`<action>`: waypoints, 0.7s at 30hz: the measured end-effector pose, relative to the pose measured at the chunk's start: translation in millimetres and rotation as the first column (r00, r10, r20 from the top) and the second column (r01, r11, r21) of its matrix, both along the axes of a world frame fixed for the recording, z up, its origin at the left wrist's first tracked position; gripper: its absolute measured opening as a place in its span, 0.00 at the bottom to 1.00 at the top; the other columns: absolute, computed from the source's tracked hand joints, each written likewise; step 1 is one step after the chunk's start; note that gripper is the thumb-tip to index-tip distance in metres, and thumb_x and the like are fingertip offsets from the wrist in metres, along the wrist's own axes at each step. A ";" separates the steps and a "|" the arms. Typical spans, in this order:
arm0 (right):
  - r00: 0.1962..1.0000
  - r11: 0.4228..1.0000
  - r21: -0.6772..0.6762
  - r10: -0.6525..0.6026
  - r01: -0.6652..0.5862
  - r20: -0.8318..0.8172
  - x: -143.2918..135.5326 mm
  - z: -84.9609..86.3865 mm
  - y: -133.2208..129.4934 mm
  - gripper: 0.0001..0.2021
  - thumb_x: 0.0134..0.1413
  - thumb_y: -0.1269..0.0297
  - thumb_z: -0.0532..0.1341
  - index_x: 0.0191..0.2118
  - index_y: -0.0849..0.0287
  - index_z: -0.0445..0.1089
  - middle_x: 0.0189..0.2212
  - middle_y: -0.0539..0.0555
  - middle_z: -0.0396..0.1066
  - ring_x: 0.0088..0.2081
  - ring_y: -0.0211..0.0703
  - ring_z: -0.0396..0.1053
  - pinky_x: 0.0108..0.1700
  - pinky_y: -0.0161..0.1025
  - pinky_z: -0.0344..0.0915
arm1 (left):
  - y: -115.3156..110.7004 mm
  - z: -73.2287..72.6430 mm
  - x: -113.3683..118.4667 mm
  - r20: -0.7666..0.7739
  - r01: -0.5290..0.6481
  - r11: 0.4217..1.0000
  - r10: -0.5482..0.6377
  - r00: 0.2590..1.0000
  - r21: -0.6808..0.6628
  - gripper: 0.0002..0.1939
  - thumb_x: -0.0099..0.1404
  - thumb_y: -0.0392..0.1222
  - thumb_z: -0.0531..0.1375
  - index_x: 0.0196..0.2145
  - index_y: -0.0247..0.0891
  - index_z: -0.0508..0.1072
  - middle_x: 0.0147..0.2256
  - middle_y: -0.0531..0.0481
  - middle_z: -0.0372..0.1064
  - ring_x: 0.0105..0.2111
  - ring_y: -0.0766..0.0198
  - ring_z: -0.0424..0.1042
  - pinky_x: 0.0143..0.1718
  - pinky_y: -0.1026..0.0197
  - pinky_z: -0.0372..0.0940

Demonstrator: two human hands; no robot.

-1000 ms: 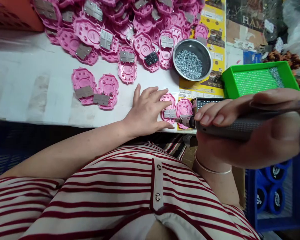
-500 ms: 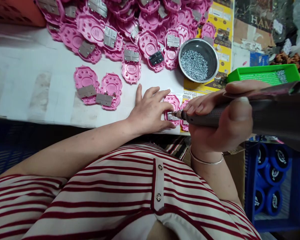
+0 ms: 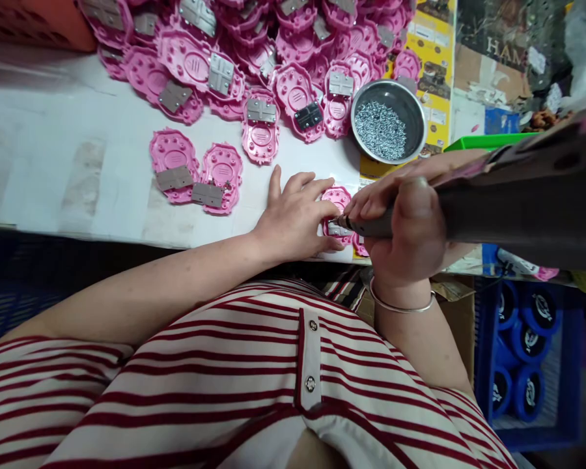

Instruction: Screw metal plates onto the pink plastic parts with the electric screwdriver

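One pink casing (image 3: 336,197) with a grey metal plate (image 3: 340,230) lies at the near edge of the tabletop (image 3: 43,130), between the two hands. The left hand (image 3: 293,215) has its fingers spread, thumb and forefinger resting against the casing without wrapping round it (how hard they press, I cannot tell). The right hand (image 3: 405,228) is closed firmly round a dark power screwdriver (image 3: 512,212), its tip down at the plate. A second casing (image 3: 360,245) shows just beside the first, mostly hidden behind the right hand.

Further from the near edge, a metal bowl (image 3: 415,117) holds small screws (image 3: 381,130), with part of a green tray (image 3: 491,140) to its right. Two more casings (image 3: 173,153) lie side by side left of the left hand, and a large heap of casings (image 3: 297,39) covers the far part. Below the near edge, on the right, a blue crate (image 3: 564,391) holds round blue pieces (image 3: 530,340).
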State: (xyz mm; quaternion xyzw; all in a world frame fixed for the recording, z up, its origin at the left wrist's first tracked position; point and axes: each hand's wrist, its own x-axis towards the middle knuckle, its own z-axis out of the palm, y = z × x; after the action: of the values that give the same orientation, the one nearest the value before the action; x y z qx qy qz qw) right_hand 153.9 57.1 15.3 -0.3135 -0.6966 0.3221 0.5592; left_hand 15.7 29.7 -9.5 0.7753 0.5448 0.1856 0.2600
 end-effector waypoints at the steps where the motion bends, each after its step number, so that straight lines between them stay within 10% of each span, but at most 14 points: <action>1: 0.998 1.000 0.019 0.006 -0.004 -0.065 -2.6 -0.6 1.2 0.10 0.60 0.53 0.58 0.32 0.49 0.71 0.18 0.44 0.57 0.16 0.36 0.59 0.21 0.39 0.62 | 0.1 -0.1 0.0 0.001 0.000 1.000 0.000 1.000 0.002 0.17 0.59 0.53 0.67 0.45 0.48 0.79 0.63 0.48 0.62 0.65 0.40 0.53 0.65 0.23 0.30; 12: 0.900 0.981 0.109 -0.098 0.158 -0.424 16.8 49.8 -22.4 0.06 0.55 0.67 0.58 0.32 0.56 0.73 0.18 0.43 0.65 0.19 0.29 0.63 0.22 0.32 0.67 | 1.5 -9.4 -0.2 0.026 -0.077 0.992 0.075 0.997 0.099 0.23 0.55 0.60 0.69 0.42 0.43 0.79 0.63 0.42 0.61 0.64 0.41 0.55 0.65 0.26 0.35; 21: 0.873 0.939 0.131 -0.237 0.319 -0.427 57.6 38.9 -44.7 0.05 0.55 0.66 0.59 0.34 0.58 0.73 0.18 0.43 0.64 0.18 0.30 0.62 0.22 0.34 0.67 | 5.3 0.8 34.1 -0.081 0.111 0.968 -0.095 0.992 0.225 0.35 0.57 0.68 0.64 0.55 0.44 0.73 0.67 0.42 0.56 0.66 0.38 0.52 0.66 0.28 0.32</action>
State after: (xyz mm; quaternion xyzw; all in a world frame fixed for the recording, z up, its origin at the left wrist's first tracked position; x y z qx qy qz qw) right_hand 211.5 12.4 54.2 -0.2802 -0.5415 0.2249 0.7600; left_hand 49.8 35.0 -8.6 0.8334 0.4875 0.2063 0.1589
